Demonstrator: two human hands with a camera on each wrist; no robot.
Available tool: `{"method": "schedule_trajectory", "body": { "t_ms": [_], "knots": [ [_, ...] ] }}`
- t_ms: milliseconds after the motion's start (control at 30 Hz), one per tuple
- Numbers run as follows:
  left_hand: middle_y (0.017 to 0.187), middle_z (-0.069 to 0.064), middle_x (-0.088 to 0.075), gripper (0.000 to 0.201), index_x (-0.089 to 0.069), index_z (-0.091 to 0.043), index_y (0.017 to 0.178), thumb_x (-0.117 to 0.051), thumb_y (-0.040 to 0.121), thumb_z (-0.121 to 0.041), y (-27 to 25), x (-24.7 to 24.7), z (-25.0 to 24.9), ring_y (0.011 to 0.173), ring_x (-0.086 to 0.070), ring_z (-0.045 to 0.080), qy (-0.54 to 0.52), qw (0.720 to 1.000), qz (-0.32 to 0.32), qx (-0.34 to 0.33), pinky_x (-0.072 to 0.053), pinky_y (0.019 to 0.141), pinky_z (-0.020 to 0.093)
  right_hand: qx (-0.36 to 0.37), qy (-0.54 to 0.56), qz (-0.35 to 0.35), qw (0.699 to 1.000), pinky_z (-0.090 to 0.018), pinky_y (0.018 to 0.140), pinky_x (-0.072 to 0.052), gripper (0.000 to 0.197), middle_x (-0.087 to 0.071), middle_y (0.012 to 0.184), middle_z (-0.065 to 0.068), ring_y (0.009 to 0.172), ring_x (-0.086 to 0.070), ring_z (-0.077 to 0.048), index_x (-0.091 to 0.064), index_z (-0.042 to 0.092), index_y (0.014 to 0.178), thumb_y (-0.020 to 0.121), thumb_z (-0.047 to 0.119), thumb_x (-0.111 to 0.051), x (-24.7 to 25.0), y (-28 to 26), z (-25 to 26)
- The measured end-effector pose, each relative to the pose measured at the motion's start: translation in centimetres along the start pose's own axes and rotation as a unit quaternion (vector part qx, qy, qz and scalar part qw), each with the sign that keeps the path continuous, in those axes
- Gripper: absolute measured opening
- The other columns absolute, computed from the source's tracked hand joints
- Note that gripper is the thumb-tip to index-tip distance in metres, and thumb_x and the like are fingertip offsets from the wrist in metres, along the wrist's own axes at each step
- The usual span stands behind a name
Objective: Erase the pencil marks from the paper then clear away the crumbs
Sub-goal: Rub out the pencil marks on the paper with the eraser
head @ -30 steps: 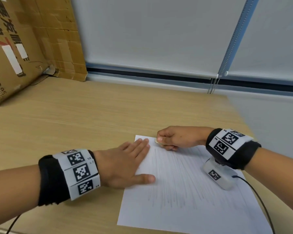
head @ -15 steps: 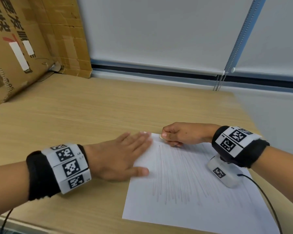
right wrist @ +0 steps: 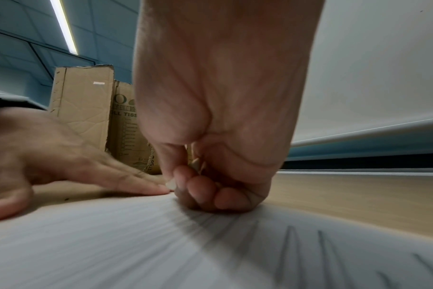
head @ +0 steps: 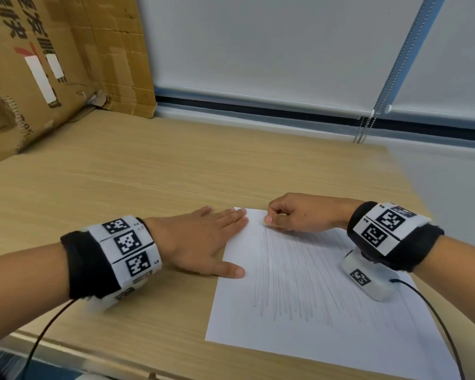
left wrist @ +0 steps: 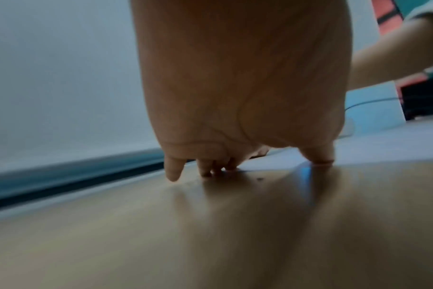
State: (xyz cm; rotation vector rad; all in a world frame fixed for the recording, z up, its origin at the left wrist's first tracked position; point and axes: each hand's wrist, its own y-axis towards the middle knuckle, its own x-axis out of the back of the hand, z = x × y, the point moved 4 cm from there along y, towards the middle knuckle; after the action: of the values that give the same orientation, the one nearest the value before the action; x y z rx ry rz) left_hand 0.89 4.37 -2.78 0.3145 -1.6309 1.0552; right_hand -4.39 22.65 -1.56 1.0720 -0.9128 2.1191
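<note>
A white paper lies on the wooden table, covered with long grey pencil marks. My right hand rests its curled fingers on the paper's far edge, at the top of the leftmost lines. It pinches a small beige eraser, also seen in the right wrist view. My left hand lies flat with straight fingers, fingertips and thumb on the paper's left edge, palm on the table. The left wrist view shows those fingertips pressed down at the sheet's edge.
Flattened cardboard boxes lean at the back left. A roller blind with a bead chain hangs behind the table. The table's right edge runs close to the paper, and its front edge lies just below the sheet. Black cables trail from both wrists.
The head view has shifted a little. My right hand stays at the top of the pencil lines with only small shifts. My left hand keeps lying flat on the paper's left edge.
</note>
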Motion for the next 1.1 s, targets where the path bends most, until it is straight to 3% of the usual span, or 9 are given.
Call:
{"method": "schedule_trajectory", "body": {
  "t_ms": [167,267,367,500,667,767,867,967,1100],
  "knots": [
    [0.162,-0.006,0.022,0.117,0.017,-0.022,0.155,-0.041,0.077,-0.086,0.5,0.5,0.5,0.149,0.011,0.005,0.006,1.000,-0.003,0.002,0.010,0.122,0.038,0.032,-0.117,-0.010,0.993,-0.025,0.062,-0.036,0.032,-0.051,0.069,0.010,0.061,-0.045,-0.006,-0.045,0.029,0.068,0.097,0.042,-0.049,-1.0,0.8,1.9],
    [0.161,-0.007,0.024,0.127,0.020,-0.023,0.154,-0.048,0.070,-0.089,0.5,0.5,0.6,0.149,0.009,0.005,0.015,1.000,0.015,0.003,0.011,0.121,0.043,0.040,-0.148,-0.012,0.988,-0.029,0.062,-0.038,0.034,-0.052,0.067,0.006,0.059,-0.046,-0.009,-0.047,0.024,0.068,0.098,0.041,-0.048,-0.6,1.5,2.6],
    [0.161,-0.009,0.025,0.129,0.023,-0.026,0.153,-0.052,0.068,-0.088,0.6,0.8,0.8,0.149,0.012,0.003,0.014,1.000,0.023,0.002,0.013,0.120,0.046,0.043,-0.157,-0.011,0.987,-0.027,0.058,-0.037,0.036,-0.051,0.064,0.004,0.056,-0.046,-0.011,-0.046,0.022,0.067,0.100,0.038,-0.045,-0.4,1.5,3.0],
    [0.160,-0.011,0.026,0.128,0.025,-0.033,0.151,-0.055,0.068,-0.086,0.7,0.9,0.7,0.148,0.013,0.002,0.007,0.999,0.032,-0.004,0.014,0.120,0.047,0.073,-0.165,0.042,0.983,-0.026,0.059,-0.036,0.034,-0.049,0.062,0.006,0.055,-0.044,-0.010,-0.045,0.027,0.068,0.100,0.037,-0.045,-1.6,0.5,4.2],
    [0.161,-0.008,0.026,0.130,0.026,-0.030,0.151,-0.055,0.067,-0.086,0.7,1.1,0.7,0.148,0.015,0.003,0.017,0.999,0.032,0.001,0.013,0.120,0.047,0.057,-0.151,0.001,0.987,-0.025,0.058,-0.035,0.034,-0.050,0.063,0.007,0.056,-0.045,-0.008,-0.051,0.022,0.071,0.100,0.036,-0.045,-0.3,1.5,3.4],
    [0.161,-0.009,0.025,0.132,0.024,-0.030,0.152,-0.057,0.064,-0.087,0.7,0.9,0.6,0.148,0.014,0.003,0.013,0.999,0.029,0.001,0.013,0.120,0.048,0.075,-0.149,0.039,0.985,-0.026,0.058,-0.037,0.034,-0.048,0.061,0.007,0.054,-0.044,-0.009,-0.044,0.027,0.067,0.100,0.035,-0.045,-1.7,0.3,4.5],
    [0.161,-0.006,0.026,0.139,0.022,-0.026,0.154,-0.059,0.060,-0.089,0.8,0.6,0.5,0.148,0.018,0.005,0.020,0.999,0.030,0.007,0.013,0.120,0.048,0.089,-0.159,0.091,0.979,-0.028,0.058,-0.040,0.036,-0.048,0.060,0.007,0.054,-0.044,-0.011,-0.050,0.019,0.071,0.100,0.040,-0.043,-2.6,-0.7,5.3],
    [0.160,-0.005,0.027,0.140,0.027,-0.029,0.151,-0.062,0.060,-0.087,0.9,0.7,0.4,0.148,0.018,0.006,0.010,0.999,0.036,0.007,0.014,0.119,0.048,0.068,-0.160,0.052,0.983,-0.027,0.057,-0.037,0.037,-0.050,0.062,0.003,0.055,-0.043,-0.012,-0.055,0.012,0.077,0.100,0.039,-0.044,-1.2,0.1,4.5],
    [0.161,-0.005,0.026,0.138,0.024,-0.033,0.152,-0.063,0.060,-0.086,0.8,0.9,0.2,0.149,0.016,0.007,0.015,0.999,0.040,0.009,0.012,0.120,0.050,0.081,-0.170,0.058,0.980,-0.028,0.057,-0.037,0.034,-0.050,0.061,0.006,0.054,-0.045,-0.011,-0.048,0.022,0.070,0.100,0.038,-0.043,-2.4,-1.0,5.2]
  ]
}}
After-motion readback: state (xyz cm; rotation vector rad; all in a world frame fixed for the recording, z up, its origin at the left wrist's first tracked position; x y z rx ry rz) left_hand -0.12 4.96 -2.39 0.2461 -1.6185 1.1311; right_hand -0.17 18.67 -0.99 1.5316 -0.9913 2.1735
